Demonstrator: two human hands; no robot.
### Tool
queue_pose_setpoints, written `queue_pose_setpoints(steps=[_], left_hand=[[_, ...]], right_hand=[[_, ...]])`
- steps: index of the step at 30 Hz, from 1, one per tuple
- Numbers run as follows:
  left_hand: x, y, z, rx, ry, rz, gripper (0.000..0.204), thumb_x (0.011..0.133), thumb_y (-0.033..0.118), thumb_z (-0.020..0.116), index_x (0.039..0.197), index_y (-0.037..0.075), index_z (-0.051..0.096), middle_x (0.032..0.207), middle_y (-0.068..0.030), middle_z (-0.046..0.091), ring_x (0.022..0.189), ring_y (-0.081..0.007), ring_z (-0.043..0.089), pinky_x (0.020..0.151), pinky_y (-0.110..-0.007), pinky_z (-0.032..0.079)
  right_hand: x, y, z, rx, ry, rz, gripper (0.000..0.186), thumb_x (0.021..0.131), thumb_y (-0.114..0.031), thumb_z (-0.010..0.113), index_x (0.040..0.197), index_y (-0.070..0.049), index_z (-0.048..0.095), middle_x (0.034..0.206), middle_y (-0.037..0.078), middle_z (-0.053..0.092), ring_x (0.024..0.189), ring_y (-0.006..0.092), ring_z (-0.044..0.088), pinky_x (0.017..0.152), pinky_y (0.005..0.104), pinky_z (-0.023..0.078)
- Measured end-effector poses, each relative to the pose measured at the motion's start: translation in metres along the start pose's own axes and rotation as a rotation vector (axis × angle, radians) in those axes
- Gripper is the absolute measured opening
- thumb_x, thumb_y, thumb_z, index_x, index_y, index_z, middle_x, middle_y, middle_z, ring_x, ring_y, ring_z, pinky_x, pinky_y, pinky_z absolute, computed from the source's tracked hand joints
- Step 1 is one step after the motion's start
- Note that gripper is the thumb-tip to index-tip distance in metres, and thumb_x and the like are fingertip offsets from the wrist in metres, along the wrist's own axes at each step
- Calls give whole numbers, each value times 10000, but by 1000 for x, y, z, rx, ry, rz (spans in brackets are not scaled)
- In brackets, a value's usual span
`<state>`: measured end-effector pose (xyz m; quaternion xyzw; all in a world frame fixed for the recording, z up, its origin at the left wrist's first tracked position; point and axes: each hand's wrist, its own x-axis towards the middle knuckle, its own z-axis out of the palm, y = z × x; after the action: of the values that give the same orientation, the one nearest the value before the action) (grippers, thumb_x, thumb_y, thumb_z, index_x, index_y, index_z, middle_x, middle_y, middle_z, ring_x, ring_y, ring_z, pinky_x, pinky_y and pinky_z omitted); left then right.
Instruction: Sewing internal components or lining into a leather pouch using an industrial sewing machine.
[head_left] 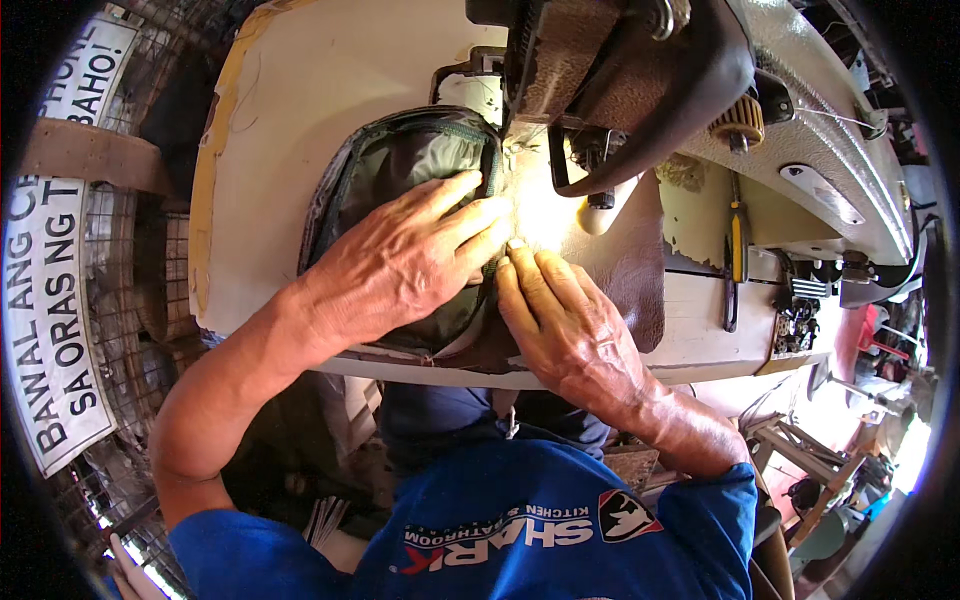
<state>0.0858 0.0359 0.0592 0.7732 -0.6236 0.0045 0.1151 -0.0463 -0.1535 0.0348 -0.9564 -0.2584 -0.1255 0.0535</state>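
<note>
A dark green bag (335, 235) with a rounded outline and dark edging lies on the pale sewing table (270, 90). My left hand (405, 255) rests across it with fingers stretched toward its right edge. At that edge, my right hand (570, 325) has its fingers bent and pressed together on the seam; its thumb is hidden. The fingertips of both hands nearly meet. A dark sewing machine (600, 60) stands just beyond, its needle area partly hidden by the machine head. Brown leather-like sheeting (632, 300) spreads under and right of my right hand.
A small lamp (598, 217) lights the sewing spot brightly. To the right lie a yellow-and-black screwdriver (738, 245) and the pale machine body (840, 150). Wire mesh with printed white signs (55, 330) stands at the left. A wooden frame (815, 480) is at lower right.
</note>
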Motion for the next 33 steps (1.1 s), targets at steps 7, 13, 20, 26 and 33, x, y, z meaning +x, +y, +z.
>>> queue_pose_setpoints(steps=[7, 13, 20, 26, 33], left_hand=[[4, -21, -1, 30, -17, 6, 597, 788, 362, 775, 1261, 24, 639, 1245, -115, 644, 1229, -333, 552, 1126, -479, 396], [2, -22, 5, 3, 43, 30, 541, 813, 347, 765, 1243, 38, 653, 1235, -124, 653, 1243, -339, 549, 1134, -498, 382], [0, -23, 3, 8, 7, 29, 517, 906, 351, 666, 1289, 10, 600, 1351, -136, 580, 1249, -338, 512, 1096, -499, 399], [2, -24, 0, -34, 24, 51, 516, 897, 349, 680, 1275, 5, 607, 1327, -127, 588, 1235, -327, 515, 1054, -485, 419], [2, -25, 2, -88, 28, 28, 535, 861, 321, 718, 1279, 9, 597, 1322, -134, 569, 1222, -327, 517, 1059, -465, 418]], right_hand=[[3, 2, 3, -13, -3, -38, 493, 772, -186, 601, 1180, 89, 602, 1192, 223, 638, 1126, 296, 605, 1001, 385, 519], [4, 5, -1, 10, -7, -37, 502, 766, -197, 596, 1177, 92, 602, 1194, 236, 641, 1110, 311, 614, 989, 396, 521], [3, 6, 1, 0, 1, -42, 507, 752, -201, 600, 1163, 95, 609, 1202, 247, 641, 1137, 318, 619, 990, 406, 529], [2, 4, 0, 1, -11, -30, 494, 774, -197, 597, 1168, 100, 609, 1206, 248, 640, 1146, 324, 618, 993, 406, 529], [3, 5, -1, -4, -32, -37, 495, 781, -197, 593, 1178, 98, 607, 1209, 247, 638, 1152, 330, 616, 1010, 415, 525]])
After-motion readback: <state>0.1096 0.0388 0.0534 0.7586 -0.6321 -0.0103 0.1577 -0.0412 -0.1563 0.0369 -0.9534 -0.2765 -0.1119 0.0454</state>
